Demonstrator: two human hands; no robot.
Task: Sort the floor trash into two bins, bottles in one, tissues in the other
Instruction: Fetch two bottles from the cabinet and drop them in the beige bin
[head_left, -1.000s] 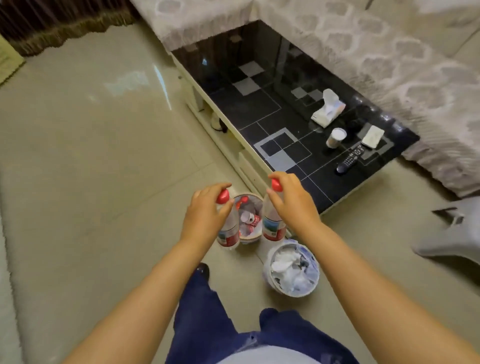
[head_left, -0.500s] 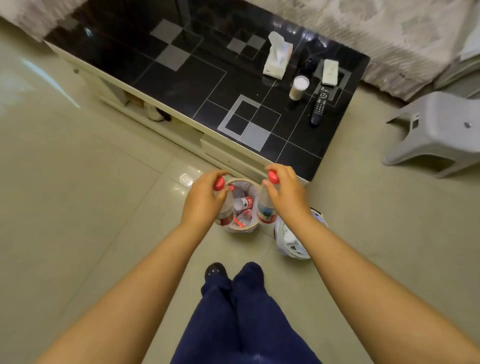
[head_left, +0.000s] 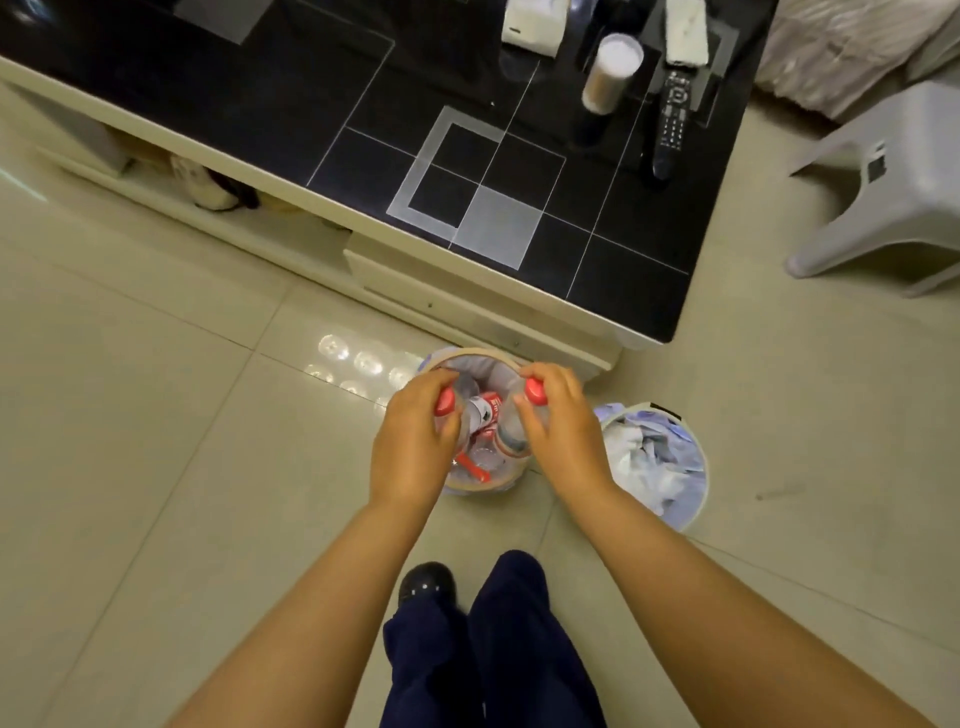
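Note:
Two small bins stand on the floor before the coffee table. The left bin (head_left: 470, 357) holds several clear bottles with red caps and labels. The right bin (head_left: 698, 512) is full of crumpled white tissues (head_left: 636, 449). My left hand (head_left: 413, 441) grips a red-capped bottle (head_left: 445, 404) by its neck, directly over the left bin. My right hand (head_left: 563, 428) grips a second red-capped bottle (head_left: 519, 421) the same way, also over that bin. Both bottles hang upright with their lower ends inside the bin's mouth.
A black glass coffee table (head_left: 374, 93) with a cream frame stands just behind the bins, bearing a tissue box (head_left: 535, 23), a cup (head_left: 610, 73) and a remote (head_left: 670, 124). A grey plastic stool (head_left: 893, 176) is at the right. My legs (head_left: 493, 649) are below.
I have stepped closer and the view has tilted down over the bins. Both hands have brought their bottles from beside the left bin to right above its mouth and lower.

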